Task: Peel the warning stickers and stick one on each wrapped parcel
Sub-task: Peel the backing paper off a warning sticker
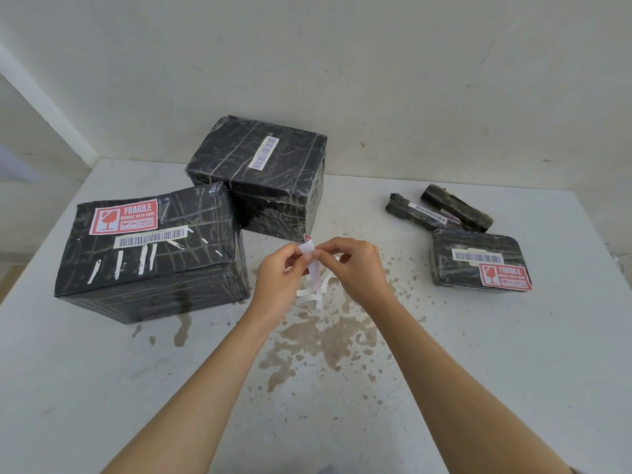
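Observation:
My left hand [277,278] and my right hand [355,268] meet above the middle of the table, both pinching a warning sticker [307,249] that is bent, white backing toward me, a red corner at its top. Loose white backing strips [313,294] lie under my hands. The big black wrapped parcel [150,261] at the left carries a red FRAGILE sticker [124,217]. Behind it stands a second big parcel [263,172] with only a barcode label. At the right a flat parcel [478,261] bears a FRAGILE sticker [506,277]. Two slim parcels [441,210] lie behind it.
The white table [102,388] has brown stains [321,340] in front of my hands. A pale wall [376,80] closes the far side. The table's left edge [48,227] drops off toward the floor.

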Demonstrator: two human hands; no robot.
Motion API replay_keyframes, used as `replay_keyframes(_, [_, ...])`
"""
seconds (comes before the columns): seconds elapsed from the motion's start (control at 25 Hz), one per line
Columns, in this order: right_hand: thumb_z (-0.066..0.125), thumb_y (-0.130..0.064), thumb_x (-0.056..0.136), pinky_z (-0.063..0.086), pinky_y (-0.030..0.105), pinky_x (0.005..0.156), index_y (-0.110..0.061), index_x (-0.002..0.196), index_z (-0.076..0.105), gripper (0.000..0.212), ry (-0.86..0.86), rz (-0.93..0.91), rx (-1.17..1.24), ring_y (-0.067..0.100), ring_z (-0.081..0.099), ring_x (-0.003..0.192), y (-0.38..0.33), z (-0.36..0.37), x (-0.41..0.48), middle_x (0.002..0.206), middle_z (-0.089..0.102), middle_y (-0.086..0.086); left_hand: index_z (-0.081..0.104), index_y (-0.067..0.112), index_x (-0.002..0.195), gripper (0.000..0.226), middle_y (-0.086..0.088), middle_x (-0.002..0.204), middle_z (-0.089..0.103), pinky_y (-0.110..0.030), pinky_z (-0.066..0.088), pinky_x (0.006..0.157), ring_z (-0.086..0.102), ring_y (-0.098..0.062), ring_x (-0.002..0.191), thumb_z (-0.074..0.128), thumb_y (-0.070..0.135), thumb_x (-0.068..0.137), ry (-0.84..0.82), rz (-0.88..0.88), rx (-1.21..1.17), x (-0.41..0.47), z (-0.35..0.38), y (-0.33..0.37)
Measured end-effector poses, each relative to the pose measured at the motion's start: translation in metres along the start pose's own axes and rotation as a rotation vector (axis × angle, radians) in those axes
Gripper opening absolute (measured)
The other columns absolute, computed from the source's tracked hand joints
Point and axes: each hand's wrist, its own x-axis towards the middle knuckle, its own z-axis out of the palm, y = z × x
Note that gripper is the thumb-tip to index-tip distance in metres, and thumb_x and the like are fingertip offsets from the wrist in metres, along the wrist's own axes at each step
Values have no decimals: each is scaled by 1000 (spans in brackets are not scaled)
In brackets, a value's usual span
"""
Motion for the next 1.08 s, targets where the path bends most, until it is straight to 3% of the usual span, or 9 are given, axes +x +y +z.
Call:
replay_keyframes(0.24, [65, -15, 86, 39, 6, 65, -13, 86, 75, 11, 19, -2, -63, -14, 53, 67, -5, 3, 0, 70, 59, -21, 66, 1, 85, 17, -16, 85, 69, -51, 52, 85, 66, -31, 85, 59, 15, 92, 41, 6, -36, -2, 0, 1])
replay_keyframes(0.44, [63, -14, 86, 41, 12, 63, -16, 85, 74, 12, 13, -9, -26, -4, 59, 73, -4, 2, 0, 79, 69, -10, 67, 2, 84, 15, -15, 85, 70, -46, 54, 87, 69, -26, 85, 60, 13, 91, 55, 1, -85, -3, -1, 3])
replay_keyframes(0.72, [68, -14, 82, 39, 10, 58, -13, 78, 70, 5, 23, 19, 8, -7, 59, 64, -7, 4, -1, 70, 67, -13, 69, 5, 83, 16, -9, 80, 70, -42, 55, 85, 68, -20, 82, 58, 13, 92, 51, 48, -41, -7, -5, 4])
replay_keyframes(1.08, [64, -12, 84, 37, 10, 57, -10, 79, 70, 7, -4, 35, 4, -10, 53, 55, -17, 3, -2, 73, 67, -10, 69, 5, 85, 15, -9, 83, 68, -50, 53, 84, 66, -25, 84, 57, 12, 92, 49, 85, 6, -4, -10, 4])
